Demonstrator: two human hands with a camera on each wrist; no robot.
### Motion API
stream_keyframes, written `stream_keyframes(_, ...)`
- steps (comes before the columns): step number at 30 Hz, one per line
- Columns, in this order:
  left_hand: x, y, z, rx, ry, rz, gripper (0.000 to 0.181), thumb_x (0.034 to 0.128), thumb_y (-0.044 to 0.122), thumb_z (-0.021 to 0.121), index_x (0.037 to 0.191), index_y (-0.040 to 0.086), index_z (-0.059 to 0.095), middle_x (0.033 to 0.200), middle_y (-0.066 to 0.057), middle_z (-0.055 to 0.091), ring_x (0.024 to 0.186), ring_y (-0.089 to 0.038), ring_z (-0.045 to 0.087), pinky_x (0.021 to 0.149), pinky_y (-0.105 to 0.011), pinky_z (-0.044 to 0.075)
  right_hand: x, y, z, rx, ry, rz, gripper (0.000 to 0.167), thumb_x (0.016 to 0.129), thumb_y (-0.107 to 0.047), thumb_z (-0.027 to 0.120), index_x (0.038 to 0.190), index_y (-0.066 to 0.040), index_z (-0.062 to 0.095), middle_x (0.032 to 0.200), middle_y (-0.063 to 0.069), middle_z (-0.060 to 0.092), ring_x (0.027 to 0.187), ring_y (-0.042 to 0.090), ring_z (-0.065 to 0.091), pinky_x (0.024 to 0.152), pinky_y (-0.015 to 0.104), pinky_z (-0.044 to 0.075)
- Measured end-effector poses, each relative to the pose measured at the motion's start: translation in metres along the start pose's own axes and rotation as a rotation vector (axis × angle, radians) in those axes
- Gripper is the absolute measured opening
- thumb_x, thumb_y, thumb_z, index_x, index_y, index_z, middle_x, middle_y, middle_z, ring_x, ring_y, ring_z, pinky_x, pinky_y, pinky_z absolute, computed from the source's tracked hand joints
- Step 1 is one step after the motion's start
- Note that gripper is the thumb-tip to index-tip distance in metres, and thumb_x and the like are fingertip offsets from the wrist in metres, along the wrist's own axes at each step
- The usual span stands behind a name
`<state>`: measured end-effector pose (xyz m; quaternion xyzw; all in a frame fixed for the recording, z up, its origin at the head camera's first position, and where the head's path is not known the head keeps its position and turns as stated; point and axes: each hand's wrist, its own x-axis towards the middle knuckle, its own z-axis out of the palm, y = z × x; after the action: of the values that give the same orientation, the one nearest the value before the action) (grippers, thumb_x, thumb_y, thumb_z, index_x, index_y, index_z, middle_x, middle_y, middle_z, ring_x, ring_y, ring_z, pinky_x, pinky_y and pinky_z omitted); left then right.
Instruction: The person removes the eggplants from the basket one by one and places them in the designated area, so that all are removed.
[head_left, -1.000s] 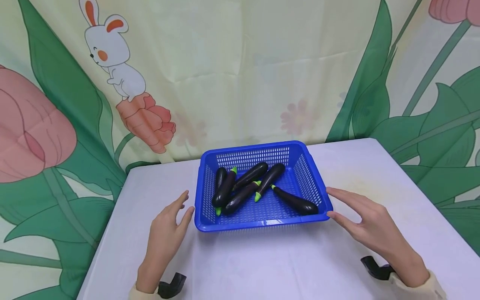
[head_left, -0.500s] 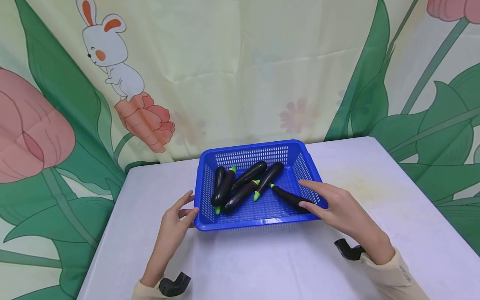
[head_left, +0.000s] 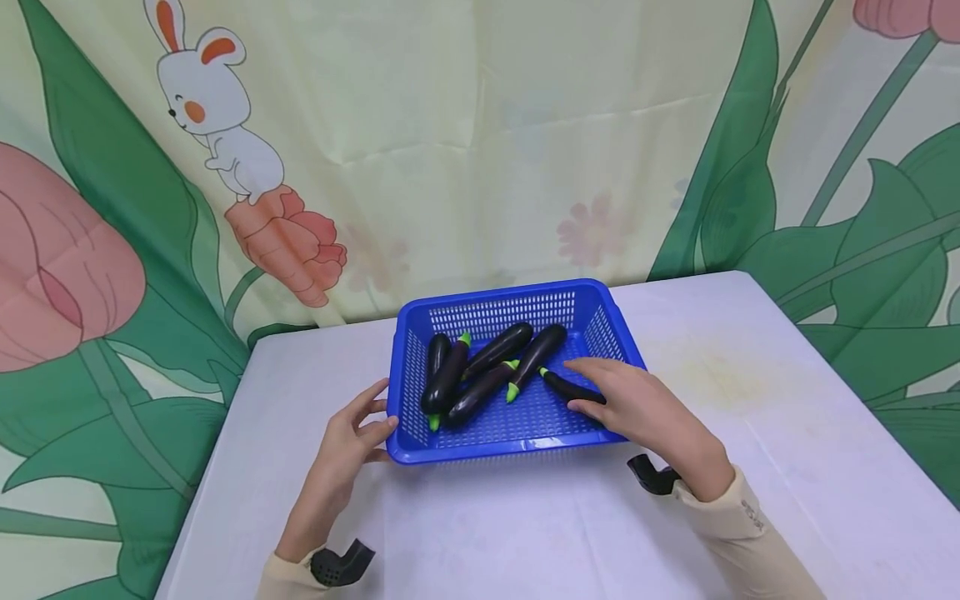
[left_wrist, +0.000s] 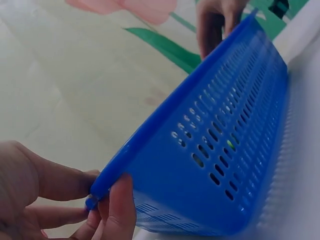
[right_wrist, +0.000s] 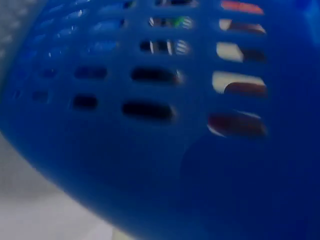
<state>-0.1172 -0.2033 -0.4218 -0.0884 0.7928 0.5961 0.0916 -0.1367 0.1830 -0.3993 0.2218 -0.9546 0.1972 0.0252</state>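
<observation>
A blue plastic basket (head_left: 517, 447) with slotted walls stands on the table, holding several dark purple eggplants (head_left: 447, 379) with green stem ends. At its near left corner my left hand (head_left: 341, 446) pinches the rim; in the left wrist view the left hand (left_wrist: 30, 190) has thumb and fingers on both sides of the edge. My right hand (head_left: 637, 404) reaches over the right side, fingers extended and thumb apart, above the rightmost eggplant (head_left: 562, 386), whose thick end it hides. Whether it touches that eggplant I cannot tell. Mostly basket wall (right_wrist: 125, 165) fills the right wrist view.
A white cloth covers the table (head_left: 480, 525). Behind it hangs a curtain (head_left: 420, 100) printed with a rabbit, tulips and leaves. Black curved devices (head_left: 341, 564) are worn at both wrists.
My right hand has moved left from outside the basket's right edge to over the rightmost eggplant. My left hand has come in from beside the basket and taken hold of its rim.
</observation>
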Motion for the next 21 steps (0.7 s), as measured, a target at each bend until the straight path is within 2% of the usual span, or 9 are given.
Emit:
stream_keyframes(4, 0.005, -0.001, 0.0, -0.02, -0.021, -0.016, 0.067, 0.1006, 0.015, 0.069, 0.16, 0.026, 0.041, 0.14, -0.019, 0.056, 0.094, -0.02, 0.074, 0.072, -0.031, 0.064, 0.005, -0.001, 0.004, -0.025, -0.006, -0.004, 0.054, 0.092, -0.024, 0.081, 0.139, -0.003, 0.064, 0.138, 0.018, 0.068, 0.128, 0.04, 0.065, 0.107, 0.057, 0.052)
stream_keyframes(8, 0.009, 0.0, 0.002, -0.019, -0.019, -0.018, 0.068, 0.1003, 0.016, 0.069, 0.161, 0.027, 0.04, 0.14, -0.018, 0.056, 0.094, -0.021, 0.074, 0.073, -0.031, 0.063, 0.008, 0.0, 0.006, -0.035, -0.024, 0.029, 0.054, 0.093, -0.024, 0.08, 0.139, -0.003, 0.064, 0.138, 0.019, 0.068, 0.13, 0.041, 0.064, 0.108, 0.058, 0.051)
stream_keyframes(16, 0.006, 0.0, 0.001, -0.017, -0.016, -0.009, 0.068, 0.1005, 0.015, 0.068, 0.162, 0.023, 0.039, 0.14, -0.02, 0.055, 0.094, -0.021, 0.073, 0.072, -0.03, 0.063, 0.015, -0.001, 0.008, -0.068, -0.099, 0.087, 0.052, 0.093, -0.019, 0.079, 0.139, 0.002, 0.063, 0.137, 0.022, 0.068, 0.128, 0.042, 0.064, 0.107, 0.058, 0.051)
stream_keyframes(18, 0.005, -0.001, 0.0, -0.027, -0.019, -0.013, 0.068, 0.1002, 0.014, 0.069, 0.161, 0.023, 0.039, 0.139, -0.02, 0.055, 0.093, -0.021, 0.073, 0.072, -0.03, 0.063, 0.017, -0.003, 0.009, -0.076, -0.132, 0.095, 0.048, 0.093, -0.018, 0.079, 0.135, 0.001, 0.065, 0.129, 0.021, 0.071, 0.117, 0.039, 0.069, 0.1, 0.056, 0.056)
stream_keyframes(21, 0.004, -0.003, -0.001, -0.034, -0.022, -0.019, 0.069, 0.1, 0.014, 0.069, 0.161, 0.025, 0.04, 0.139, -0.019, 0.055, 0.093, -0.021, 0.073, 0.072, -0.031, 0.063, 0.021, -0.005, 0.009, -0.075, -0.177, 0.115, 0.037, 0.093, -0.018, 0.079, 0.124, -0.001, 0.069, 0.107, 0.013, 0.074, 0.093, 0.029, 0.068, 0.08, 0.048, 0.058)
